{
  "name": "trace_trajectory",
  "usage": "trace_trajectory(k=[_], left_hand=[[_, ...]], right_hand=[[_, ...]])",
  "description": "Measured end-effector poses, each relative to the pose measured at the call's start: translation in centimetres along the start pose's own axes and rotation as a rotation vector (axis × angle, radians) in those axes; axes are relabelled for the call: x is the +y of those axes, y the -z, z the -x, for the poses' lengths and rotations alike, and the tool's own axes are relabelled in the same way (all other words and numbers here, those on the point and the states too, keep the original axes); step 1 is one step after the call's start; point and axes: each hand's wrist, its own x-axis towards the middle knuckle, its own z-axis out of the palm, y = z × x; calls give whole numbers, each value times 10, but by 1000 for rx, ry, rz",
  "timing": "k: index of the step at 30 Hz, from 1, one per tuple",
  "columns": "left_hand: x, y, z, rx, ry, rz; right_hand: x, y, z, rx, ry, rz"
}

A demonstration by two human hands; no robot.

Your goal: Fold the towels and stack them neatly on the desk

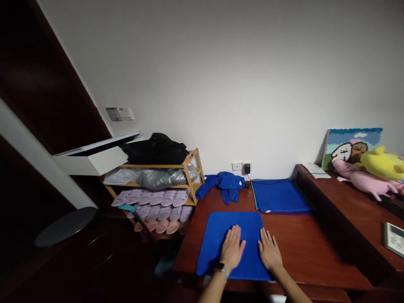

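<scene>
A blue towel (217, 240) lies spread flat on the dark red wooden table (303, 248), near its front edge. My left hand (232, 247) rests flat on the towel's middle, fingers stretched out, a watch on the wrist. My right hand (269, 250) lies flat across the towel's right edge, fingers also extended. Neither hand holds anything. Farther back, a folded stack of blue towels (279, 195) lies against the wall, and a crumpled blue towel (222, 184) sits at the table's back left corner.
A wooden rack (189, 176) with several pairs of slippers and a black bag stands left of the table. A raised wooden ledge (347, 202) on the right holds plush toys (375, 170), a picture and a remote. A charger is plugged in at the wall socket (246, 168).
</scene>
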Motion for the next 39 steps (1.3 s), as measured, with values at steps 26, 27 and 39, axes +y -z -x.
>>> trace_trajectory(k=[26, 27, 39], left_hand=[[-108, 19, 53, 104, 337, -262], [-100, 20, 53, 127, 319, -259], [53, -35, 34, -36, -75, -45]], right_hand=[[-12, 4, 16, 29, -9, 65], [-10, -1, 23, 34, 6, 48], [-5, -7, 50, 37, 63, 0]])
